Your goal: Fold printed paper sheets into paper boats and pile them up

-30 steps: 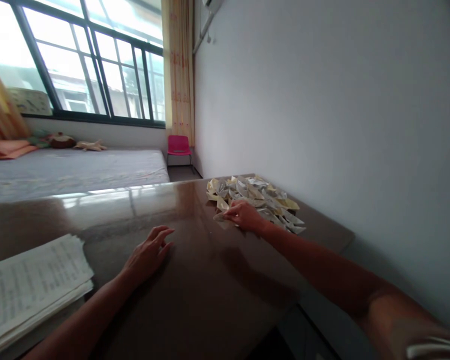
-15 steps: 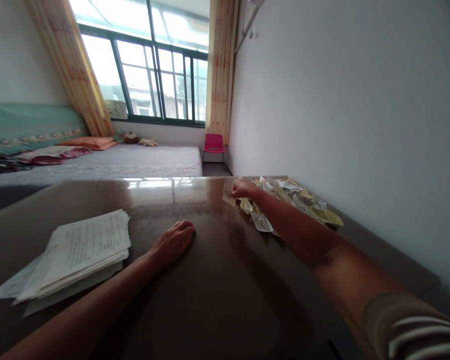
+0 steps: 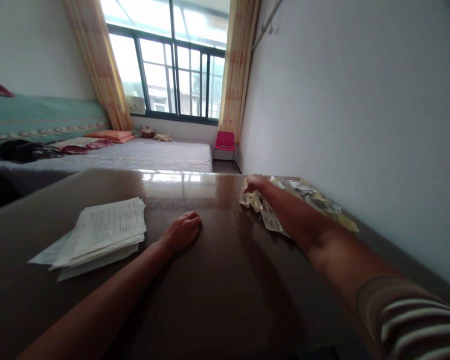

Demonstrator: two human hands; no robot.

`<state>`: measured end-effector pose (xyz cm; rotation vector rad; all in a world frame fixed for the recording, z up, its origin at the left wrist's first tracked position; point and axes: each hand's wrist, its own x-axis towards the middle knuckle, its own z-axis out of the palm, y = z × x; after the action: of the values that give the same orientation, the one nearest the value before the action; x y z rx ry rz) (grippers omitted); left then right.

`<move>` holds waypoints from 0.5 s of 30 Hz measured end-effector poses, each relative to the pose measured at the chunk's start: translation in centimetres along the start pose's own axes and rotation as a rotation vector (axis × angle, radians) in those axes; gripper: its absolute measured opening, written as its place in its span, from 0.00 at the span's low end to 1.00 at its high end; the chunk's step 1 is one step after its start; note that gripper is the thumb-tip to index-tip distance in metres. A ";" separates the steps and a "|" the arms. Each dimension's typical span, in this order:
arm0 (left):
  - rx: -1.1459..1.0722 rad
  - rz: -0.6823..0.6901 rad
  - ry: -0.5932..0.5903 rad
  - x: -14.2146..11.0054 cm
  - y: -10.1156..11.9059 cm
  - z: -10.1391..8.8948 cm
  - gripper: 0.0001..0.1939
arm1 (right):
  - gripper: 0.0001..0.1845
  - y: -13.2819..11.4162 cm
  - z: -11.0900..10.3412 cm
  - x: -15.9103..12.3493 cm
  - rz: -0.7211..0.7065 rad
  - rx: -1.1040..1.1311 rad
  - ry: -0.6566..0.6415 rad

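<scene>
Far right on the surface [image 3: 210,295]: heap of folded papers [image 3: 303,188]. Right hand [image 3: 255,183] is at the heap's left end, fingertips at a pale folded paper [image 3: 243,198]; can't tell if its grip is closed on it. Left hand [image 3: 182,231] rests on the surface, loosely curled; can't tell if fully closed. Printed sheets [image 3: 114,222] stacked left of it. Bed [image 3: 180,154] and pink chair [image 3: 225,140] beyond.
</scene>
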<state>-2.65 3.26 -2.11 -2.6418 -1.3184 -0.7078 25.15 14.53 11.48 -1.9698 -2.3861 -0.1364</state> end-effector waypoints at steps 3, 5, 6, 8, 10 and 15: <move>0.034 -0.007 -0.019 0.0 0.6 -0.3 0.12 | 0.18 -0.2 -1.6 -1.7 -0.020 -0.039 -0.006; 0.051 -0.019 -0.045 0.0 1.4 -0.7 0.12 | 0.19 -1.3 -1.8 -3.1 -0.064 -0.051 0.005; 0.056 -0.032 -0.062 -0.1 1.8 -1.0 0.11 | 0.19 -2.2 -1.7 -3.9 -0.099 -0.054 0.007; 0.061 -0.073 -0.102 -0.4 2.2 -2.2 0.08 | 0.18 -4.7 -0.7 -5.7 -0.190 -0.056 0.003; 0.074 -0.166 -0.104 -1.0 1.5 -4.3 0.09 | 0.17 -7.4 0.9 -7.7 -0.298 -0.054 -0.008; 0.190 -0.575 0.064 -6.5 -4.9 -12.3 0.17 | 0.13 -12.2 4.6 -11.6 -0.554 0.025 0.023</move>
<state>-14.22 -2.01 5.31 -2.0761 -2.0346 -0.6699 15.53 1.36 5.36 -1.2369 -2.8279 -0.1425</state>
